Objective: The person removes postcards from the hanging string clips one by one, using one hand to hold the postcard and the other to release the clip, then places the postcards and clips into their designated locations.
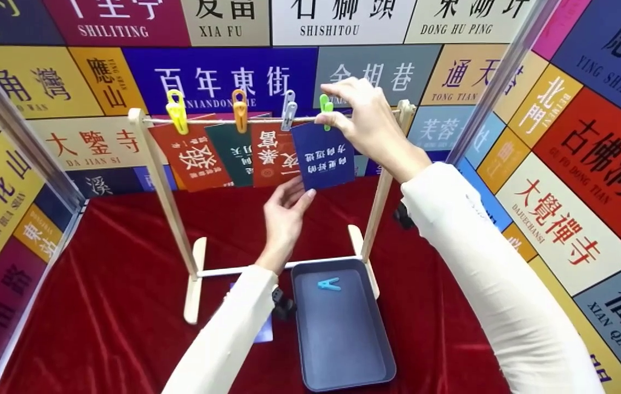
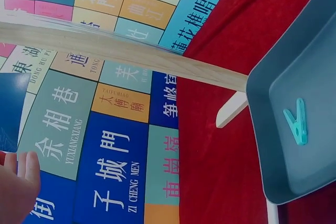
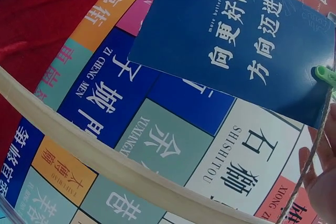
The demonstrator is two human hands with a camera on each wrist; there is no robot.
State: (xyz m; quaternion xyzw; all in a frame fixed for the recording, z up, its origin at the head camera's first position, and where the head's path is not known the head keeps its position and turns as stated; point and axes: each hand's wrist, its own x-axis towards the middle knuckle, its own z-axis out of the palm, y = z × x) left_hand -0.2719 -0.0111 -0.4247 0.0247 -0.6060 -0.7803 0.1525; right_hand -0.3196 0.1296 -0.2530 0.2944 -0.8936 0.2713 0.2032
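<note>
A dark blue card with white characters hangs from the rope under a green clothespin. My left hand pinches the card's lower left corner, thumb at the edge and fingertips partly hidden. My right hand is at the green clothespin, its thumb and index finger spread apart on either side of it. In the right wrist view the clothespin bites the card's edge, with the fingers beyond the rope. To the left hang red and green cards under a yellow, an orange and a grey clothespin.
The rope runs between the posts of a wooden stand. A dark grey tray at its foot holds a blue clothespin. Another card lies partly under the left forearm on the red cloth. Printed panels surround the table.
</note>
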